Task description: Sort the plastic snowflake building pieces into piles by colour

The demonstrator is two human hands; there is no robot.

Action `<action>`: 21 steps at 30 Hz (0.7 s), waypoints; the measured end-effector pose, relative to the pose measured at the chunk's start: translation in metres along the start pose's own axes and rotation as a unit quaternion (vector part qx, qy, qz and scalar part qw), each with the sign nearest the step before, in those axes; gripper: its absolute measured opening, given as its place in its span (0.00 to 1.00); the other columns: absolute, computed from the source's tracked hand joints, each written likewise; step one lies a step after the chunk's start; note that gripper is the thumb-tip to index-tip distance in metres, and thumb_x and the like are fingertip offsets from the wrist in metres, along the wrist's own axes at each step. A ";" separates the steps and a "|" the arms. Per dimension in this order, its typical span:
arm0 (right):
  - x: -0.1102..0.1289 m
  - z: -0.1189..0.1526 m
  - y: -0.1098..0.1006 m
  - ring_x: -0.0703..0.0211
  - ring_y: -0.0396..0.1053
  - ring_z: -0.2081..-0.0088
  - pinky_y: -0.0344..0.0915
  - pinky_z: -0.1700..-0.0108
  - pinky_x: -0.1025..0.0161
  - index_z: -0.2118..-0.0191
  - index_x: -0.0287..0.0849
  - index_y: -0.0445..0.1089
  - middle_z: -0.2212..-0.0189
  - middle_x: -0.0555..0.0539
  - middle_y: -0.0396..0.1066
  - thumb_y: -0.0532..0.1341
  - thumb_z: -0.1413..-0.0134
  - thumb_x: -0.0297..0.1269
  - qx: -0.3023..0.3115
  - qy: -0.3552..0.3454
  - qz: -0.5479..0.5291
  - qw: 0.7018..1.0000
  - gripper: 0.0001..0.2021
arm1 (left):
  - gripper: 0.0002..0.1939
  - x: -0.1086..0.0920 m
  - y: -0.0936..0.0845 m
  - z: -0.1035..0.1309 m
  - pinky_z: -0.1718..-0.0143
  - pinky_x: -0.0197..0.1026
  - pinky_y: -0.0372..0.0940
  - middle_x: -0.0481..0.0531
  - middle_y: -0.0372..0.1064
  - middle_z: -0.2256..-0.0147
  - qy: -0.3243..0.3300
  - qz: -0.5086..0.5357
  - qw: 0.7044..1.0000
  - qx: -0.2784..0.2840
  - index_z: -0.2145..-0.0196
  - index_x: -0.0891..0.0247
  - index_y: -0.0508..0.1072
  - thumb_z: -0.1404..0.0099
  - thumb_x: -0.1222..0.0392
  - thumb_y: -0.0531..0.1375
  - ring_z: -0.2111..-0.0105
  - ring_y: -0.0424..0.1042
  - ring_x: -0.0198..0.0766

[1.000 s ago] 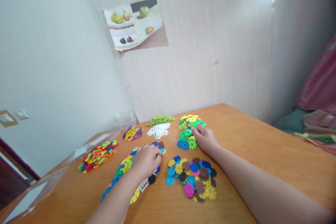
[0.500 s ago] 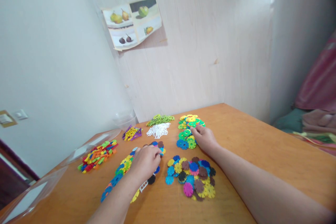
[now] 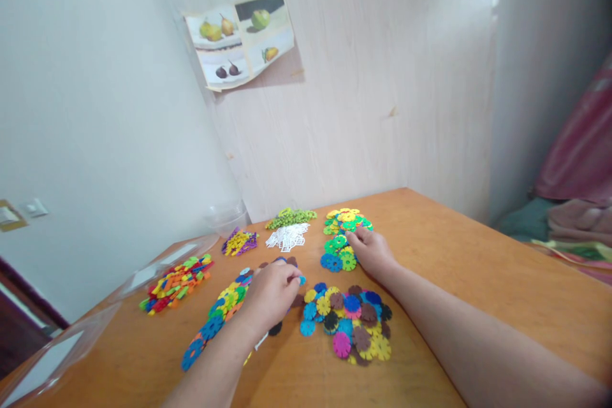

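Observation:
My left hand is over the mixed pile of notched plastic discs, its thumb and fingers pinched together. At the fingertips shows a small light-blue disc. My right hand rests on the table with fingers closed beside the green and blue discs. Whatever those fingers hold is hidden. Between my forearms lies a heap of discs in brown, yellow, blue, pink and black. Part of the left pile is covered by my left hand and forearm.
Farther back lie green-and-yellow discs, white ladder-like pieces, lime-green pieces and purple-and-yellow pieces. Orange, red and green pieces lie left. A clear container stands by the wall; clear plastic lids lie along the left edge.
My left hand has moved slightly right and its fingers have come up off the pile, with a light-blue disc at their tips. The right hand has hardly moved.

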State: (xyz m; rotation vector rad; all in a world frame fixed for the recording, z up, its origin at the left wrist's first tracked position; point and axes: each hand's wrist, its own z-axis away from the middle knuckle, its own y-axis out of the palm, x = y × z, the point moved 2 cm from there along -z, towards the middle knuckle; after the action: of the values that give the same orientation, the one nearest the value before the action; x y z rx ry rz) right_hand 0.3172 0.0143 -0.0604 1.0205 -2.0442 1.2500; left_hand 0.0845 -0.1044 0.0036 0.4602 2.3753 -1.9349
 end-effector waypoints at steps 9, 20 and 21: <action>0.001 -0.001 0.000 0.62 0.59 0.76 0.48 0.73 0.65 0.80 0.44 0.55 0.85 0.53 0.57 0.52 0.41 0.51 -0.004 -0.003 0.001 1.000 0.21 | 0.11 -0.023 0.006 0.001 0.62 0.38 0.61 0.51 0.73 0.65 0.054 0.057 0.997 -0.003 0.65 0.57 0.80 0.36 0.58 0.56 0.62 0.71 0.39; 0.002 0.000 -0.001 0.62 0.59 0.76 0.48 0.73 0.65 0.80 0.44 0.55 0.84 0.53 0.57 0.52 0.41 0.51 0.002 -0.003 0.003 1.000 0.21 | 0.12 -0.004 -0.003 0.005 0.59 0.41 0.61 0.50 0.75 0.63 0.047 0.031 0.998 0.036 0.62 0.55 0.79 0.37 0.60 0.55 0.59 0.71 0.42; 0.002 0.000 -0.001 0.62 0.59 0.76 0.48 0.73 0.65 0.80 0.44 0.56 0.84 0.53 0.57 0.52 0.41 0.51 0.003 -0.004 0.003 1.000 0.21 | 0.12 -0.001 -0.005 0.006 0.58 0.42 0.61 0.51 0.75 0.62 0.043 0.005 0.998 0.041 0.62 0.54 0.79 0.39 0.61 0.57 0.58 0.70 0.43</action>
State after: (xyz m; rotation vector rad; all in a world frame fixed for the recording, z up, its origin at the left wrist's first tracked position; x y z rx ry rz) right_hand 0.3168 0.0135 -0.0587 1.0233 -2.0519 1.2576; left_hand 0.0831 -0.1109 0.0072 0.5686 2.3461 -2.0550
